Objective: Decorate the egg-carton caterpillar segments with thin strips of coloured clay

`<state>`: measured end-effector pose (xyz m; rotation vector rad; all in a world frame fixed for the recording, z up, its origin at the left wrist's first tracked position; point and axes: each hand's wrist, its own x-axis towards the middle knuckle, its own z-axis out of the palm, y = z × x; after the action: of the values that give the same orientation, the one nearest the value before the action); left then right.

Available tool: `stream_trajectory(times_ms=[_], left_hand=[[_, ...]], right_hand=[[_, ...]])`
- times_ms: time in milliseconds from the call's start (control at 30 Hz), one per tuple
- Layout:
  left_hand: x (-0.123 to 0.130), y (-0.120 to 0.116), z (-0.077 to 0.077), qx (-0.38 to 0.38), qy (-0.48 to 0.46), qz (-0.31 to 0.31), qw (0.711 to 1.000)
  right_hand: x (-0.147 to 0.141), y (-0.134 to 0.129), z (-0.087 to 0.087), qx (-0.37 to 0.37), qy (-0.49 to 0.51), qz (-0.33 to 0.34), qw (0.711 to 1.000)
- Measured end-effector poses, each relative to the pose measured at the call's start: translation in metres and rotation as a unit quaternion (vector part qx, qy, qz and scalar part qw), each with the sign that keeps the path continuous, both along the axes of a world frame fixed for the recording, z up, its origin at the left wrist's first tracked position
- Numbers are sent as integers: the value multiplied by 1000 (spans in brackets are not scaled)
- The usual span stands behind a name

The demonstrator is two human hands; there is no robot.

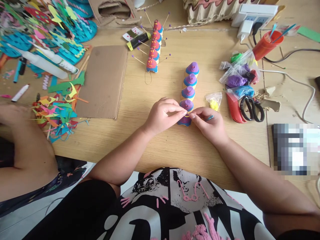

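A row of purple, blue and yellow clay-covered bumps with small faces runs up the table in front of me. My left hand is closed, thumb and forefinger pinched at the nearest bump. From the other side my right hand meets it, its fingertips also pinched. A thin yellow strand shows at the fingertips; which hand grips it I cannot tell. The blue tip of a small tool sticks out between my right fingers. Beside that hand lies a small bag of yellow clay.
Farther back stands a finished-looking red and blue row with pins sticking out. Right are bagged clay, black-handled scissors and a red cup. Left are cardboard, paper scraps and another person's arm.
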<state>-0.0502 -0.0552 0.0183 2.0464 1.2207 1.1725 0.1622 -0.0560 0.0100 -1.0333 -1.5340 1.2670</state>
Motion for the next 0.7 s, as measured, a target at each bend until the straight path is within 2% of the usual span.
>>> stream_trajectory(times_ms=[333,533,700], left_hand=[[-2,1,-4,43,34,-14,998],[-2,2,-6,85,44,-20,995],[-3,3,-3,57,63,-23,996]], right_hand=[[2,-3,-1,10,-31,13,999],[1,-3,-1,-4,-17,20,1000],[1,-3,-2,-28,3,27,999]])
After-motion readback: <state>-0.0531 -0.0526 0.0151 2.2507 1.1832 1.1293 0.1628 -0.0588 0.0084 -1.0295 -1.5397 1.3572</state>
